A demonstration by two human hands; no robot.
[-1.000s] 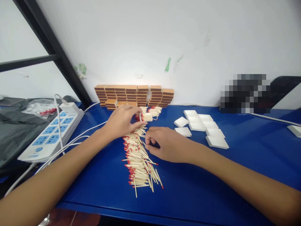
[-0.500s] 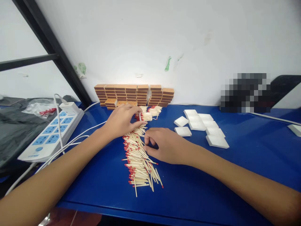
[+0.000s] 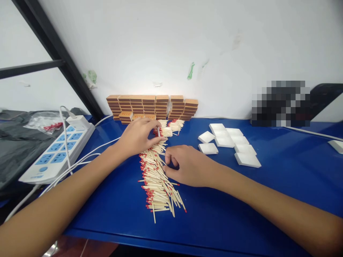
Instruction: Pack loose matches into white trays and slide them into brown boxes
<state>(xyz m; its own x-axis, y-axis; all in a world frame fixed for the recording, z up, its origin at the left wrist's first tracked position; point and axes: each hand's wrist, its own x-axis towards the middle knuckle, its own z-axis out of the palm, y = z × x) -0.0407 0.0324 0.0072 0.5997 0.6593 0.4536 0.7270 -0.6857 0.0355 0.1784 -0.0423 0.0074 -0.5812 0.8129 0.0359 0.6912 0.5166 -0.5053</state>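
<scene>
A long heap of red-tipped matchsticks (image 3: 158,182) lies on the blue table (image 3: 241,207). My left hand (image 3: 139,137) rests at the heap's far end, fingers closed round a small white inner matchbox tray (image 3: 165,132) that holds matches. My right hand (image 3: 187,165) lies on the table at the heap's right side, fingers curled and pinching at matchsticks near its thumb. Whether it holds any is not clear.
Stacks of brown matchbox sleeves (image 3: 152,106) stand against the white wall. Several empty white trays (image 3: 230,142) lie to the right. A white and blue power strip (image 3: 57,148) with cables sits at the left, beside grey plastic bags (image 3: 18,142). The table's front edge is near me.
Both hands stay almost in place; my right hand's fingers have shifted slightly at the matchsticks. The view has tilted a little.
</scene>
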